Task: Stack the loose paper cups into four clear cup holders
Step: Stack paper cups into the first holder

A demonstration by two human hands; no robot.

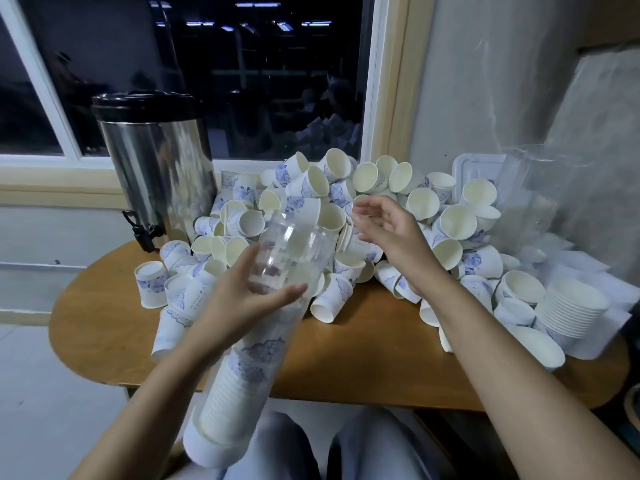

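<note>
left hand (pixel 242 303) grips clear cup holder (pixel 294 244), tilted mouth toward the loose paper cups (pixel 346 202) heaped along tabletop (pixel 363 341) back edge, short reach for loading; lower part already stacked; right hand (pixel 384 226) open, empty, over heap

Rounded wooden table (pixel 363 358) mid-frame: big heap of loose paper cups (pixel 457 221) across its back half, steel urn (pixel 156 168) standing upper left, nested cup stack (pixel 571 306) at right edge.

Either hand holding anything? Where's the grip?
Left hand grips the clear cup holder on its empty upper part, above the stacked cups; right hand holds nothing.
</note>
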